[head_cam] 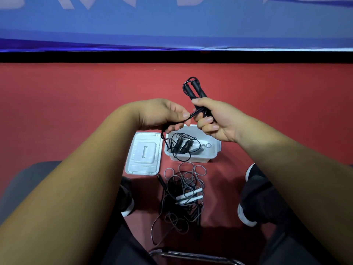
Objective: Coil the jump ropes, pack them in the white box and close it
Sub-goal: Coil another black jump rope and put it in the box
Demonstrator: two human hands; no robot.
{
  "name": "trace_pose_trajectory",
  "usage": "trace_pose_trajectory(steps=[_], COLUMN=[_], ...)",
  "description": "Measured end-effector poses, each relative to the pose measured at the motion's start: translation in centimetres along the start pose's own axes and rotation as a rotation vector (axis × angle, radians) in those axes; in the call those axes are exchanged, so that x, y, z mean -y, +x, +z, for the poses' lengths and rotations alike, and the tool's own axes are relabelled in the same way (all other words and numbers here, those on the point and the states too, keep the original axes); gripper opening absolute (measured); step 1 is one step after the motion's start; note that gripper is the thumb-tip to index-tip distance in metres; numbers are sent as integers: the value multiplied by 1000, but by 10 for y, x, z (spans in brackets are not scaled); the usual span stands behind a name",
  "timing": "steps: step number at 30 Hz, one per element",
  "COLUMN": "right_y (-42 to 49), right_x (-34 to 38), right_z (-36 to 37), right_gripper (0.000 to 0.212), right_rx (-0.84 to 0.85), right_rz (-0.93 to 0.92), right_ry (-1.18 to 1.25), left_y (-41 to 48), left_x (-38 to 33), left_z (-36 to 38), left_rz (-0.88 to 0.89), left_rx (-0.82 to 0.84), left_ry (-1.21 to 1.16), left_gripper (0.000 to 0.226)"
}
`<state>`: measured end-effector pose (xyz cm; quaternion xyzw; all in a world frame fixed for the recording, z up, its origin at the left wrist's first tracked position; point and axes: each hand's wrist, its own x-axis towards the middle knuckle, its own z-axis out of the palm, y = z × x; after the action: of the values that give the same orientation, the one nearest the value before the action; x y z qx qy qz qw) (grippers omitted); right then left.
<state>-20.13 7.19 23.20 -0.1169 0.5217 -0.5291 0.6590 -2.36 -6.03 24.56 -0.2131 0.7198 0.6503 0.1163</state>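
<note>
My right hand is curled tight round a black jump rope. It grips the two black handles side by side. Their far ends stick up past my fingers, with a small loop of cord over the top. My left hand is just beside it. The thumb and fingers of that hand pinch the thin black cord of the same rope. From there the cord hangs down toward the white box, and I cannot tell if it touches what is inside.

The white box sits on the red floor, right under my hands. It is open. Inside lies a second rope with two bumpy black handles next to each other and its cord in loose rings. One ring hangs over the front edge. There is a small silver thing in the box too, with a ring on it, but it is too small for me to say what it is.

The white lid lies flat on the floor just to the left of the box. It is very close to the box, but I cannot tell if they touch.

Nearer to me is a messy pile of ropes — it lies between my left shoe and my right shoe. The cords are black and grey and all mixed up. Two white handles lie on top of the pile, side by side.

Far off, past the red floor, is a blue wall.
</note>
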Motion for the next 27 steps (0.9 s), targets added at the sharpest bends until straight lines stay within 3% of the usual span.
trace_pose_trajectory(steps=[9, 16, 19, 24, 27], right_y=[-11, -17, -18, -20, -20], right_x=[5, 4, 2, 1, -5], right_z=[-1, -1, -4, -12, -14], right_gripper=[19, 16, 24, 64, 66], right_rx=[32, 140, 267, 565, 662], right_rz=[68, 163, 246, 409, 449], right_ry=[-197, -194, -144, -152, -192], left_y=[4, 9, 12, 9, 6], left_x=[9, 14, 19, 15, 10], left_z=[4, 13, 16, 22, 21], left_rz=[-139, -182, -170, -58, 38], left_rx=[-71, -83, -141, -175, -190], left_ry=[288, 442, 306, 80, 25], left_gripper=[24, 23, 25, 26, 29])
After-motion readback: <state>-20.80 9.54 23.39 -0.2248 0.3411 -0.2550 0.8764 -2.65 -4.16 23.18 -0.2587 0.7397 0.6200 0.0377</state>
